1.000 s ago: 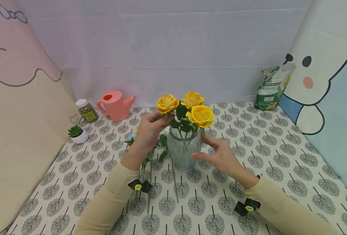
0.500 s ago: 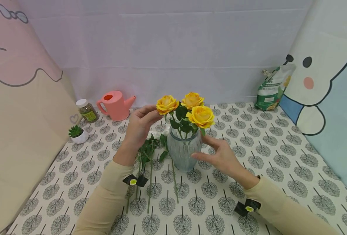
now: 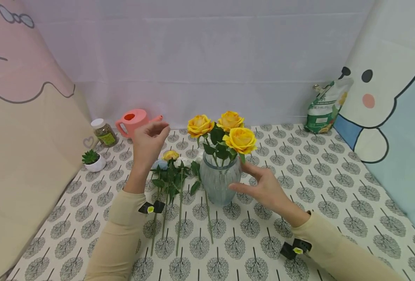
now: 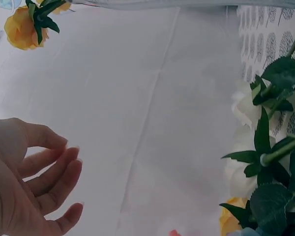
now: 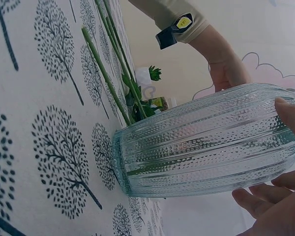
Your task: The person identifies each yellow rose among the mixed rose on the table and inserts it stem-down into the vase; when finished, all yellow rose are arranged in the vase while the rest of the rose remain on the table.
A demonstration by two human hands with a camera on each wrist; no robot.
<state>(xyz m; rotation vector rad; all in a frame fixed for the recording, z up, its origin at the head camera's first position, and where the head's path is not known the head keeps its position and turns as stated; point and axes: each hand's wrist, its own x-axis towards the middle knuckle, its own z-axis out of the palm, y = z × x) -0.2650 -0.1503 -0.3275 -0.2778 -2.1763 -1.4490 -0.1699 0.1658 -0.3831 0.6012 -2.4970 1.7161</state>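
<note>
My left hand (image 3: pixel 148 141) has let go of the yellow rose (image 3: pixel 200 125) and lifts away loose and empty, so that stem stands in the glass vase (image 3: pixel 218 180) my right hand (image 3: pixel 263 186) steadies with spread fingers.

Table (image 3: pixel 333 183) under a cloth printed all over with grey trees. Centre: ribbed glass vase (image 3: pixel 218 183) upright, three yellow roses (image 3: pixel 240 139) in it. Just left of it, loose stems (image 3: pixel 179 203) flat on the cloth, cut ends near, blooms far, a yellow, a pale blue and a white among them. Far left: pink watering can (image 3: pixel 133 121), jar (image 3: pixel 103 132) with a white lid beside it, small succulent (image 3: pixel 93 160) in a white pot a little nearer. Far right: green pouch (image 3: pixel 325 107) propped against the backdrop.
</note>
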